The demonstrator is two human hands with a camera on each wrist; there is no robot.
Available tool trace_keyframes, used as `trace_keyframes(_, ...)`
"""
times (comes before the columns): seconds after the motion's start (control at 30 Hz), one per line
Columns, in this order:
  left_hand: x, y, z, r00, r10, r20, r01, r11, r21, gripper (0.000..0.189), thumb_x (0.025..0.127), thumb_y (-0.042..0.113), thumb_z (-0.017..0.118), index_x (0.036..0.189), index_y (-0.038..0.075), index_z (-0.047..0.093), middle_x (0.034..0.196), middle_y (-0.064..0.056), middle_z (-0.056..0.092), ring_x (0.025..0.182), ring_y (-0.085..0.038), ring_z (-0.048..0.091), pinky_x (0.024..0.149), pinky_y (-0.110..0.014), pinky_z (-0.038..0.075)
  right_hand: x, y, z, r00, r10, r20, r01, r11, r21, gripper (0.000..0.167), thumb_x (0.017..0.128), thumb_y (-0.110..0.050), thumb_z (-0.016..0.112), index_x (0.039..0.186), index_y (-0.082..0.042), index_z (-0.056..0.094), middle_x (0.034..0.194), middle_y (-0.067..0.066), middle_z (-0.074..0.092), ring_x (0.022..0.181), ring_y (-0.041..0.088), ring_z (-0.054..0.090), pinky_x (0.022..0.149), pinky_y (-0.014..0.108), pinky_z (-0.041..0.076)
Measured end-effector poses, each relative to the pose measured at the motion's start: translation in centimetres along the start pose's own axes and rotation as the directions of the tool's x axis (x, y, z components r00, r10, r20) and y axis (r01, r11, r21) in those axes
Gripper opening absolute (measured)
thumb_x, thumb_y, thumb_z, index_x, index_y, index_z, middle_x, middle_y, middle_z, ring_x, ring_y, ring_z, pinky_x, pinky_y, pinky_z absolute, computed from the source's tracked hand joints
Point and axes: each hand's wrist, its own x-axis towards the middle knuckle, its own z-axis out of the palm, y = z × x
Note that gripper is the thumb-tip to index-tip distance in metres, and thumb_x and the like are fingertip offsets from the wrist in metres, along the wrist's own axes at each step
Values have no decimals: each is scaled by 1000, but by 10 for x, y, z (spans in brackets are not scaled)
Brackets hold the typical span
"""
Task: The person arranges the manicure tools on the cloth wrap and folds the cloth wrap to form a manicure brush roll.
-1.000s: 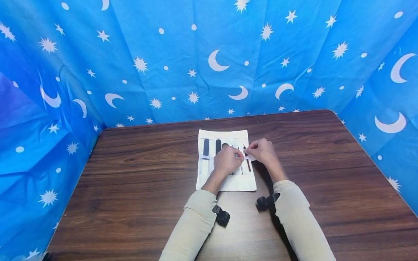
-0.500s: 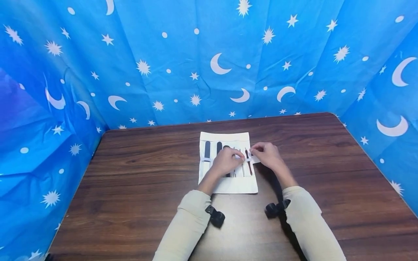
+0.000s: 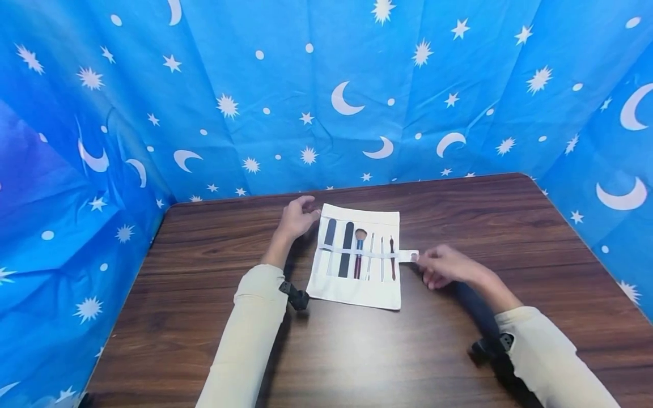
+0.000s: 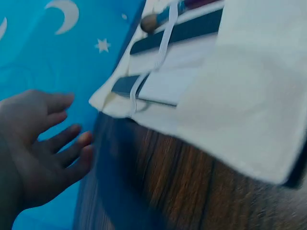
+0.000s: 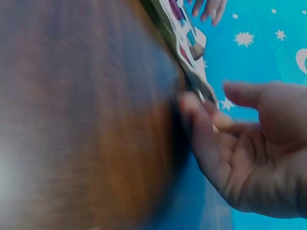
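Note:
A cream fabric tool roll (image 3: pixel 352 292) lies spread flat on the table. A white elastic band crosses it and holds a dark-and-white flat file (image 3: pixel 329 233), a black flat file (image 3: pixel 344 264), a makeup brush (image 3: pixel 361 234), two thin metal tools (image 3: pixel 382 266) and a slim dark red tool (image 3: pixel 393 270). Beside the roll's upper left corner is my left hand (image 3: pixel 296 220), its fingers loosely spread and holding nothing in the left wrist view. My right hand (image 3: pixel 442 266) is at the end of the side tab (image 3: pixel 406 256), thumb apart from the bent fingers in the right wrist view.
The dark wood table (image 3: pixel 204 317) extends around the roll on every side. Behind it and at both sides hangs a blue cloth (image 3: pixel 285 85) with white moons and stars.
My left hand has left the middle of the roll for its upper left corner, uncovering the brush. My right hand has moved right and nearer; the tab now sticks out straight. The roll has turned slightly.

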Motion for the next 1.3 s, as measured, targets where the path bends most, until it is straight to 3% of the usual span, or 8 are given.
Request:
trace_keyframes(0.13,6,-2,1,985,-53,161,58,998,-26,63,105,26,51,160,5,27,154,-21,47,147,-35,44,124,-46,32,-7,3,19,966,34,256,-55,996,74,46,106,-35,50,93,5,67,66,1,71,54,6,66,52,21,53)
trace_keyframes(0.27,9,0,5,983,-60,173,70,996,-55,62,106,26,47,160,2,25,156,-23,45,148,-35,42,124,-45,31,-6,1,41,930,14,368,-85,980,179,41,103,-34,55,94,4,69,69,2,75,56,4,69,51,18,53)
trace_keyframes(0.63,6,-18,1,998,-58,21,57,998,39,41,100,24,63,133,0,63,103,-17,71,91,-25,63,91,-38,52,1,1,33,949,63,308,-127,973,193,16,97,-16,59,90,-3,64,69,-1,73,59,4,68,54,15,53)
trace_keyframes(0.8,-6,-39,-15,984,-149,94,150,989,-5,24,95,18,68,105,-3,76,70,-3,69,66,-11,61,64,-23,50,13,4,3,977,87,194,-122,976,180,12,97,-14,53,98,-2,57,73,-2,72,62,4,68,59,17,54)
trace_keyframes(0.9,-20,-45,-25,944,-244,221,271,957,-99,22,92,11,68,103,-7,74,59,4,63,56,-5,59,55,-20,49,24,5,-17,991,80,111,-99,978,181,12,98,-13,50,98,-2,56,74,-3,71,65,4,68,62,18,54)
trace_keyframes(1.03,-37,-48,-32,859,-293,420,354,932,-75,15,92,11,66,94,-3,72,59,4,64,53,-4,60,53,-20,48,41,1,-36,998,56,-32,-51,989,136,21,102,-12,48,107,6,57,76,-4,67,66,3,67,64,20,55)
trace_keyframes(1.17,-53,-45,-31,771,-290,567,322,946,45,15,93,15,67,81,6,71,60,4,66,53,-5,62,52,-20,47,66,-5,-40,978,48,-204,-24,993,115,32,104,-12,51,122,14,54,80,-4,63,66,1,64,65,19,56)
trace_keyframes(1.3,-64,-38,-27,734,-243,635,249,965,81,21,93,17,67,74,8,71,59,3,65,51,-5,61,49,-20,45,89,-10,-38,925,37,-377,14,991,132,33,102,-12,57,124,13,58,76,-8,61,62,-2,62,63,15,55)
